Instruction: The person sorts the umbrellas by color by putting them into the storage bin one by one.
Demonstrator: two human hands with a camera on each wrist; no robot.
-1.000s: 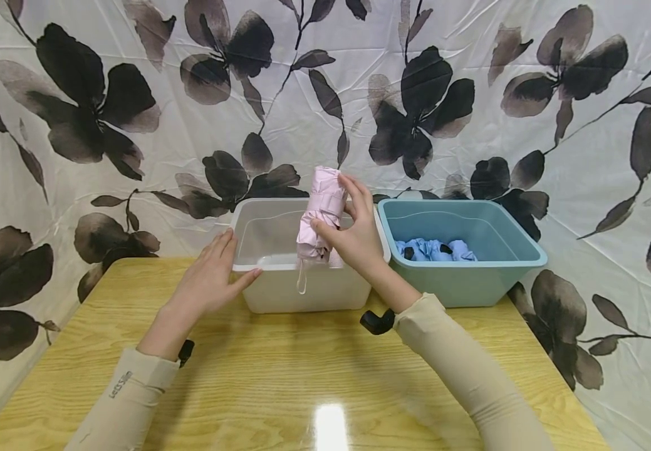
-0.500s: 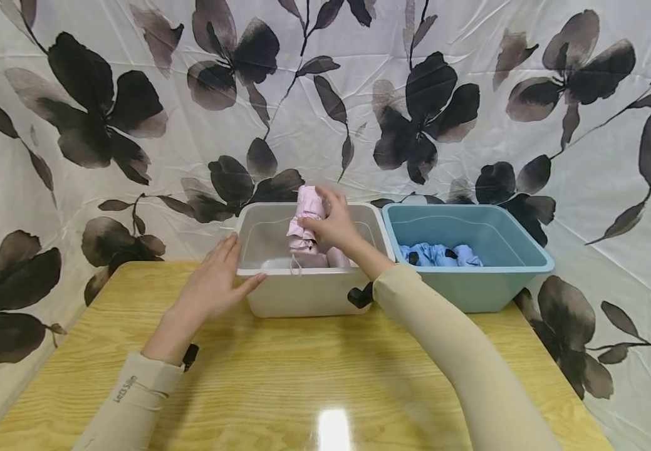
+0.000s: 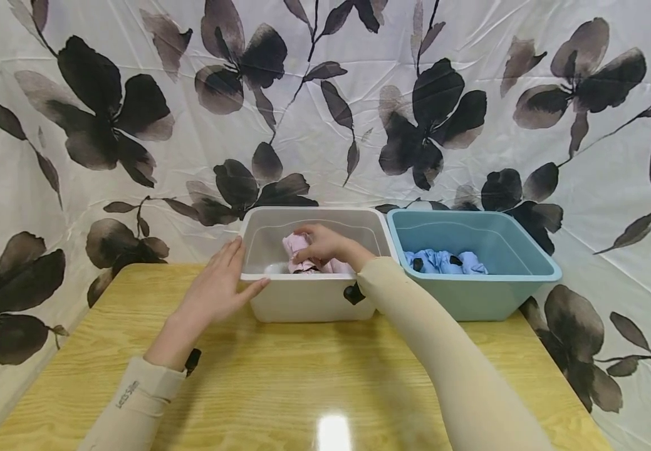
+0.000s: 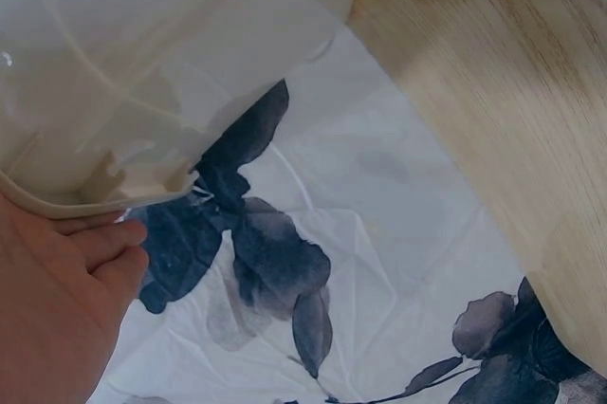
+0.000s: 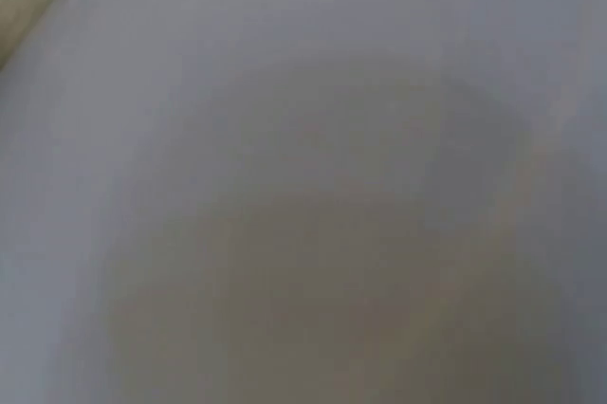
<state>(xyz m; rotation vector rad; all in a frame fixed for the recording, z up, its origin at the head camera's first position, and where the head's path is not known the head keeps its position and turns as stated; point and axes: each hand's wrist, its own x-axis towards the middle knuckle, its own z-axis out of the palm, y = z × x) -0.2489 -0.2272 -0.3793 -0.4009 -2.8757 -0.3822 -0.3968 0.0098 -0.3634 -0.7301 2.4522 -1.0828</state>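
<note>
A pink folded umbrella (image 3: 293,246) is down inside the white bin (image 3: 311,302) in the head view. My right hand (image 3: 328,244) grips it from above with bent fingers, covering part of it. More pink fabric (image 3: 339,267) shows beside it, under the wrist. My left hand (image 3: 209,285) rests at the bin's left front corner, fingers straight along the rim and thumb over the front edge. The left wrist view shows the left fingers (image 4: 114,257) against the outside of the rim. Only a blurred pale surface fills the right wrist view.
A blue-green bin (image 3: 472,299) stands right beside the white one, with blue folded fabric bundles (image 3: 443,262) inside. Both are at the back of the wooden table (image 3: 257,382). A floral cloth (image 3: 325,138) hangs close behind.
My right hand has lowered the pink umbrella from above the white bin's rim down into it, shifting slightly left. My left hand has stayed at the bin's corner.
</note>
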